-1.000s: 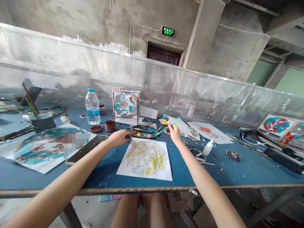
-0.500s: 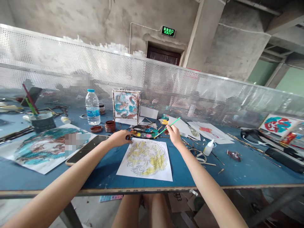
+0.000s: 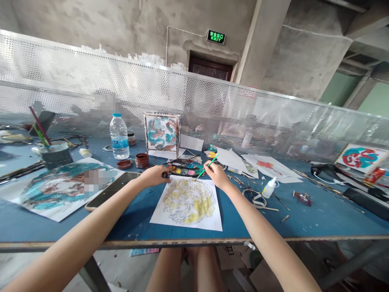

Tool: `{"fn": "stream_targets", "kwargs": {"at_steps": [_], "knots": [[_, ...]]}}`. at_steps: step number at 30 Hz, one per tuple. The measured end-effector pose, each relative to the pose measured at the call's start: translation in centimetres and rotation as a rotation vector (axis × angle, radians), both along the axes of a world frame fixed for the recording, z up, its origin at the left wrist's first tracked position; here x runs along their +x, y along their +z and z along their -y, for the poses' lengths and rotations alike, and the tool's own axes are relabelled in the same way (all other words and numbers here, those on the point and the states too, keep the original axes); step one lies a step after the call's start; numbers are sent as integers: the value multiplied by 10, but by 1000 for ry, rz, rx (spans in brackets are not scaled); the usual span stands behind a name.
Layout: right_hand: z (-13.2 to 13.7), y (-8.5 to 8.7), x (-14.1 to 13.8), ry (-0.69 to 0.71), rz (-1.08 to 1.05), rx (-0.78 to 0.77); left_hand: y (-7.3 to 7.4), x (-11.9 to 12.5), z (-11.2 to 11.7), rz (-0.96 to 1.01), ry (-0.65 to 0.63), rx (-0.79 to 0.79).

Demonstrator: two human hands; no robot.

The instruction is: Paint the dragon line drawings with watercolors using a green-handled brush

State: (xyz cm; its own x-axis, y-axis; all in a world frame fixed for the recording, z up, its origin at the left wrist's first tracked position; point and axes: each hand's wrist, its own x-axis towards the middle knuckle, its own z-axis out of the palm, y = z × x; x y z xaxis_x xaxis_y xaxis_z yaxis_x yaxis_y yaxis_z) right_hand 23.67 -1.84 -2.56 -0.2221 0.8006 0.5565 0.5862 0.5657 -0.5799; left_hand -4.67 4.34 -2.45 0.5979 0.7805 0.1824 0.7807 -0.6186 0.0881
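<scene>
My right hand [image 3: 216, 175] pinches a green paintbrush [image 3: 210, 165], its tip pointing down and left near the top edge of a white paper [image 3: 155, 217]. On that sheet is a round line drawing partly painted yellow. My left hand [image 3: 156, 176] is closed at the paper's upper left corner, with curled fingers around a small dark thing that I cannot make out. Just beyond both hands lies a dark paint palette [image 3: 186, 172] with several coloured wells.
Left of the paper lie a phone [image 3: 111, 191] and a teal-brown painting [image 3: 39, 190]. Behind stand a water bottle [image 3: 119, 138], a brown paint jar [image 3: 141, 160] and a framed picture [image 3: 162, 134]. At right are a white glue bottle [image 3: 269, 188] and loose twigs.
My right hand has moved left and slightly down, carrying the paintbrush tip to the paper's top edge, near the palette. My left hand has stayed in place.
</scene>
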Motion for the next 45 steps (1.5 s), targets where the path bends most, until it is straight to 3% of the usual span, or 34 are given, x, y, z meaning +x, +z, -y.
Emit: {"fn": "stream_targets", "kwargs": {"at_steps": [6,9,12,17,23,27,30,38,45], "knots": [[-1,1,6,-53,-43,12,1,0,1,5,2,-8],[-1,-1,1,29,-167,-37,2,0,2,8,0,-12],[1,-1,-5,91,-132,-67,2,0,3,-2,-4,-9],[0,0,0,-11,-40,-3,2,0,2,-7,-14,-9],[-5,-4,7,-112,-217,21,2,0,2,5,-18,-14],[-3,-5,0,-10,-250,-38,2,0,3,22,-2,-20],[-1,-4,-3,41,-145,-35,2,0,3,17,2,-24],[-6,0,20,-260,-133,171,2,0,1,-18,8,-8],[-15,-9,19,-254,38,108,3,0,3,-10,-9,-22]]}}
